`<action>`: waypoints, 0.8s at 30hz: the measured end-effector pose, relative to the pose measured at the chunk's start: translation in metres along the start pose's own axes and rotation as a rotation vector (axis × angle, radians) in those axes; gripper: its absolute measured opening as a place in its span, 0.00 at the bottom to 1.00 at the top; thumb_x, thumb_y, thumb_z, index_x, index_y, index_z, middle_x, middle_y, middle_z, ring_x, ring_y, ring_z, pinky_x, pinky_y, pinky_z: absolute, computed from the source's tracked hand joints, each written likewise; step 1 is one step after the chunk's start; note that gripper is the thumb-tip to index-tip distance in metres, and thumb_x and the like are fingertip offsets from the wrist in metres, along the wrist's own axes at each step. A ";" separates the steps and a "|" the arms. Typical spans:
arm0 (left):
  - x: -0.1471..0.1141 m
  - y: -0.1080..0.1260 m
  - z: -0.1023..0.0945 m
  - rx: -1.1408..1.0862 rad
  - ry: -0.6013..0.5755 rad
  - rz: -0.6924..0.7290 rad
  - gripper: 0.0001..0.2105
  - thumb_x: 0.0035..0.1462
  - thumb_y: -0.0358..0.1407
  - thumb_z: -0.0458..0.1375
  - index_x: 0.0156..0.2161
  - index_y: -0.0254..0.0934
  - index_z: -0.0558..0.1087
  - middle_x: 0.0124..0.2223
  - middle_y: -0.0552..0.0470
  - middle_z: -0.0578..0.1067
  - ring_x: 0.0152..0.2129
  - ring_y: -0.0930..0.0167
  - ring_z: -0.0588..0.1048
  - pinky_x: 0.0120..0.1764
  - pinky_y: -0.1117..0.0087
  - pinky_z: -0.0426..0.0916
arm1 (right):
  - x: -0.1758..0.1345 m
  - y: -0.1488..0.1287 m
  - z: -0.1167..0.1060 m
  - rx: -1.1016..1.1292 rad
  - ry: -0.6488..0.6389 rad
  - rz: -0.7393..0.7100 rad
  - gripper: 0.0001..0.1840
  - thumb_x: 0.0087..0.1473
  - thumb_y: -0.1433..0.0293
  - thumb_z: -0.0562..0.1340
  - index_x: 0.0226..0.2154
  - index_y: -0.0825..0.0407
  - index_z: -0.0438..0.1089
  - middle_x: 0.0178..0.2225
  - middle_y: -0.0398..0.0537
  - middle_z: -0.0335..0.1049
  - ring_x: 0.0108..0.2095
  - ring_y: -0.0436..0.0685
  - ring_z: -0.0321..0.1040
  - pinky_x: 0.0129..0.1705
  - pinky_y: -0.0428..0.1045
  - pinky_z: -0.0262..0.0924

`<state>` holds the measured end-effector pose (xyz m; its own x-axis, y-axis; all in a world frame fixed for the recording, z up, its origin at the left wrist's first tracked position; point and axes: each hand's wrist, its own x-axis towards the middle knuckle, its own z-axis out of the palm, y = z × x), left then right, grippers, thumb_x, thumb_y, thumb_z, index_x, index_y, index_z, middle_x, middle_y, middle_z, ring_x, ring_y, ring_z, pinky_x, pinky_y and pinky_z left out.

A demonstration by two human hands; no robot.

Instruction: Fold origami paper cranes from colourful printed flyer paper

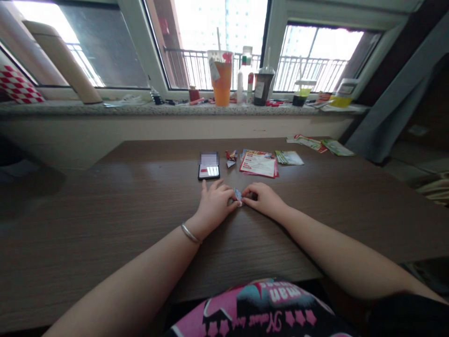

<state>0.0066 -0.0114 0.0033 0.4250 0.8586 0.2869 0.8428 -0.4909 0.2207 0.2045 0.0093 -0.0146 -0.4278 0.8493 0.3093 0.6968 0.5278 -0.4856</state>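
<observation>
A small folded piece of paper, pale with blue and reddish print, lies between my hands on the brown table. My left hand, with a silver bangle at the wrist, pinches its left side between thumb and fingers. From the right, the fingertips of my right hand close on its other edge. The paper's exact shape is partly hidden by the fingers. Just beyond my left hand lies a phone with its screen lit. Beside the phone sit small folded colourful paper pieces.
A stack of red-and-white printed sheets lies beyond my right hand, with green-white leaflets beside it. More leaflets lie at the table's back right. Drink cups, including an orange one, stand on the granite windowsill.
</observation>
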 end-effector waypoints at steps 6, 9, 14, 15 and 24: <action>0.001 -0.003 0.000 -0.022 -0.016 0.013 0.08 0.56 0.45 0.61 0.32 0.44 0.77 0.52 0.55 0.76 0.60 0.54 0.61 0.61 0.36 0.35 | -0.005 -0.004 -0.007 -0.011 -0.022 -0.118 0.03 0.53 0.68 0.66 0.30 0.50 0.75 0.34 0.46 0.74 0.38 0.54 0.67 0.41 0.48 0.59; 0.003 -0.007 0.002 -0.061 -0.050 0.024 0.08 0.56 0.44 0.61 0.32 0.43 0.76 0.57 0.54 0.73 0.61 0.55 0.60 0.62 0.38 0.39 | -0.007 -0.005 -0.010 -0.058 -0.040 -0.171 0.05 0.54 0.66 0.65 0.29 0.50 0.75 0.35 0.46 0.75 0.40 0.56 0.67 0.44 0.50 0.58; 0.007 -0.011 0.006 -0.101 -0.137 0.026 0.09 0.58 0.45 0.59 0.36 0.43 0.75 0.59 0.54 0.71 0.62 0.56 0.60 0.62 0.39 0.44 | -0.006 -0.002 -0.008 -0.129 -0.055 -0.145 0.07 0.54 0.63 0.66 0.30 0.49 0.75 0.36 0.47 0.75 0.41 0.57 0.65 0.47 0.52 0.56; 0.007 -0.012 0.007 -0.107 -0.147 0.020 0.09 0.58 0.45 0.59 0.38 0.43 0.74 0.59 0.53 0.71 0.62 0.56 0.60 0.62 0.39 0.44 | -0.005 -0.001 -0.007 -0.125 -0.050 -0.116 0.07 0.53 0.62 0.67 0.30 0.49 0.75 0.37 0.48 0.74 0.42 0.58 0.65 0.48 0.53 0.55; 0.007 -0.015 0.012 -0.143 -0.167 0.023 0.10 0.59 0.45 0.57 0.40 0.42 0.72 0.59 0.50 0.70 0.61 0.57 0.60 0.61 0.39 0.44 | -0.004 0.014 0.004 -0.011 -0.032 -0.046 0.10 0.50 0.60 0.69 0.30 0.49 0.75 0.42 0.49 0.71 0.47 0.59 0.63 0.51 0.56 0.54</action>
<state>0.0013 0.0033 -0.0094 0.5022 0.8537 0.1377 0.7820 -0.5163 0.3492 0.2133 0.0132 -0.0262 -0.4774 0.8242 0.3046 0.6825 0.5661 -0.4622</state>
